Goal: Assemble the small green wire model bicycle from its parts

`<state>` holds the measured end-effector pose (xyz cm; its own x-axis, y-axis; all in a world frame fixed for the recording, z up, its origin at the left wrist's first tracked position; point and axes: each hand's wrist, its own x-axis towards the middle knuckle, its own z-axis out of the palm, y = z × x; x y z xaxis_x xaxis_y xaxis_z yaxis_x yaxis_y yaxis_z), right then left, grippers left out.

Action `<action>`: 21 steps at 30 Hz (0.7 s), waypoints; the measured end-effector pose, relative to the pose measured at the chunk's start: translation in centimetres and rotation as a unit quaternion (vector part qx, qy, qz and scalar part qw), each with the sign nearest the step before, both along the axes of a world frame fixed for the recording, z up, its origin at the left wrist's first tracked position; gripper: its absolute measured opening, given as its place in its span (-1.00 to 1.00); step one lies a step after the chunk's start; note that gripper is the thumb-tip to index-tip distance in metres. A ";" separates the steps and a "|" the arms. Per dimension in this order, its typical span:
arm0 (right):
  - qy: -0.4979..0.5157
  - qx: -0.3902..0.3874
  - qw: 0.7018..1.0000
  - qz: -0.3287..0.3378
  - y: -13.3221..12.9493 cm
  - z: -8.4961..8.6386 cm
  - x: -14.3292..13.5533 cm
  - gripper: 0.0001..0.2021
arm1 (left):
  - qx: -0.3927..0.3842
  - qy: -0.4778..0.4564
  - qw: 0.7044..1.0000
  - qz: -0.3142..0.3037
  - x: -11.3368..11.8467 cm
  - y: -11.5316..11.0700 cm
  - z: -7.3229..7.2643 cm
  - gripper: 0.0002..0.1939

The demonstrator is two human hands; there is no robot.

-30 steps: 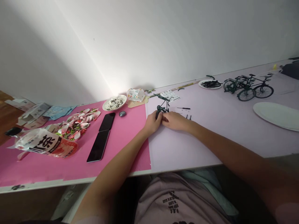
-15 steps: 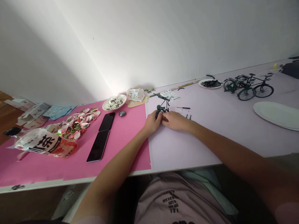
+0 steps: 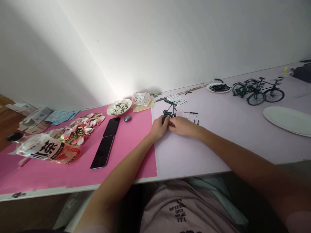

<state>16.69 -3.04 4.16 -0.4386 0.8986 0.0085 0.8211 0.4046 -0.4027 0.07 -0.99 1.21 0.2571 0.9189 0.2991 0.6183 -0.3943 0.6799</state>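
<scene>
A small dark green model bicycle frame (image 3: 171,111) stands between my hands, its lower part partly hidden by the fingers. My left hand (image 3: 159,127) is closed on its left side. My right hand (image 3: 181,125) pinches at its lower right, the fingertips of both hands nearly touching. A thin black screwdriver (image 3: 193,113) and two small dark parts (image 3: 196,122) lie just right of the hands. Behind the frame is a printed sheet (image 3: 178,99).
Model bicycles (image 3: 259,91) stand at the right, near a plate of black parts (image 3: 218,87) and a large white plate (image 3: 289,120). On the left are a folded phone (image 3: 103,150), a mouse-like grey object (image 3: 127,118), a bottle (image 3: 48,149) and a bowl (image 3: 108,111).
</scene>
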 end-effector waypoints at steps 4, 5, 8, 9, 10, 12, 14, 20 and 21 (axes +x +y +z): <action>0.001 0.004 1.000 -0.002 -0.1 0.0 0.0 -0.79 | 0.000 -0.002 1.000 -0.002 0.0 0.0 0.0 -0.67; 0.000 0.004 1.000 -0.002 -0.1 0.0 0.0 -0.79 | 0.000 -0.002 1.000 -0.002 0.0 0.0 0.0 -0.67; -0.004 0.002 1.000 -0.002 -0.1 0.0 0.0 -0.80 | -0.001 -0.003 1.000 -0.003 0.0 0.0 0.0 -0.68; -0.004 0.003 1.000 -0.002 0.0 0.0 0.0 -0.80 | -0.002 -0.003 1.000 -0.003 0.0 0.0 0.0 -0.68; -0.003 0.004 1.000 -0.002 0.0 0.0 0.0 -0.80 | -0.002 -0.003 1.000 -0.003 0.0 0.0 0.0 -0.68; 0.001 0.006 1.000 -0.002 0.0 -0.1 0.0 -0.80 | -0.003 -0.003 1.000 -0.002 0.0 0.0 0.0 -0.68; 0.002 0.007 1.000 -0.002 0.0 -0.1 -0.1 -0.79 | -0.003 -0.003 1.000 -0.002 0.0 -0.1 0.0 -0.68; 0.005 0.004 1.000 -0.005 0.0 0.0 -0.1 -0.80 | -0.006 -0.006 1.000 -0.007 0.0 -0.1 0.2 -0.68; 0.006 0.003 1.000 -0.005 0.0 0.0 -0.1 -0.80 | -0.007 -0.005 1.000 -0.006 0.0 -0.1 0.2 -0.68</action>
<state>16.63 -3.07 4.18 -0.4289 0.9031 0.0196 0.8203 0.3984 -0.4104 0.09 -1.13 1.40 0.2658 0.9196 0.2893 0.6068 -0.3928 0.6910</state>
